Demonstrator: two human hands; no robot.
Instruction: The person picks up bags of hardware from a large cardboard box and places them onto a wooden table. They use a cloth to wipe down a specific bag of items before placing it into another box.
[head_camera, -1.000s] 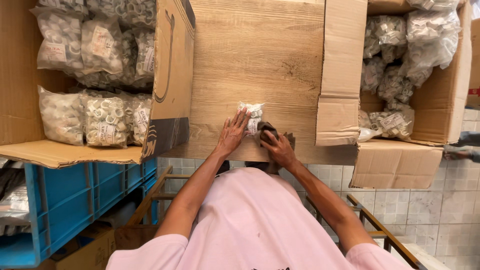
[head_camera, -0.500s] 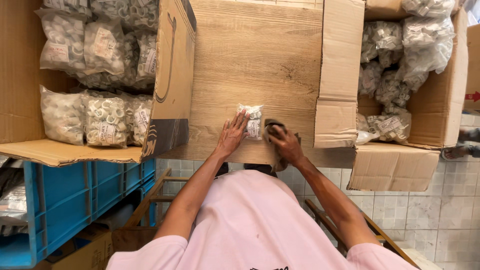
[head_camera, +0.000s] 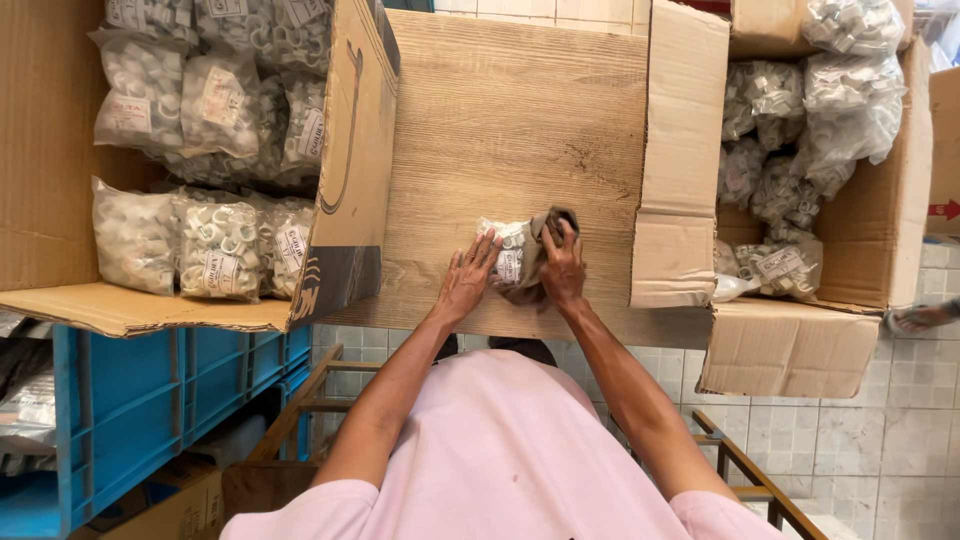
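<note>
The left hand (head_camera: 466, 280) lies flat, fingers spread, pressing down a small clear bag (head_camera: 505, 250) of white fittings near the near edge of the tabletop (head_camera: 500, 120). The right hand (head_camera: 562, 268) is closed on a brown rag (head_camera: 548, 225), holding it against the bag's right side. It looks like wiping: one hand steadies, the other rubs. Any further stroke would need the bag kept pinned so it does not slide. At the left edge stands an open box (head_camera: 350, 200) of similar bags; another box (head_camera: 880, 250) stands at the right.
</note>
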